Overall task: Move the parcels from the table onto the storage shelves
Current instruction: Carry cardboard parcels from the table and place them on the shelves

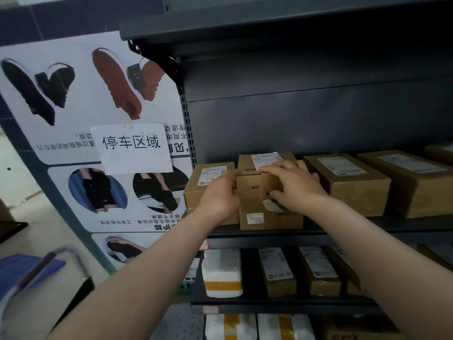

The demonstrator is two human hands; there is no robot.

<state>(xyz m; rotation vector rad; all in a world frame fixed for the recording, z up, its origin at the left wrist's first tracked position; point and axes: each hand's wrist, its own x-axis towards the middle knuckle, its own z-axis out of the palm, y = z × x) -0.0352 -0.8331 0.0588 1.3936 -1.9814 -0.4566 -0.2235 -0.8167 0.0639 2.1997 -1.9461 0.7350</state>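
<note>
A small brown cardboard parcel (255, 186) sits on top of a larger brown box (269, 218) at the front of the dark grey shelf (343, 225). My left hand (220, 195) grips the small parcel's left side. My right hand (291, 185) lies over its top right corner, fingers curled on the top and thumb at the front. Another labelled box (264, 160) stands right behind it, and one more (208, 177) is to the left, partly hidden by my left hand.
More brown boxes (348, 180) (411, 180) line the same shelf to the right. The shelf below holds a white foam parcel (221, 272) and narrow brown boxes (277, 271). A shoe poster (98, 133) stands left of the rack. A blue folder (24, 273) lies at lower left.
</note>
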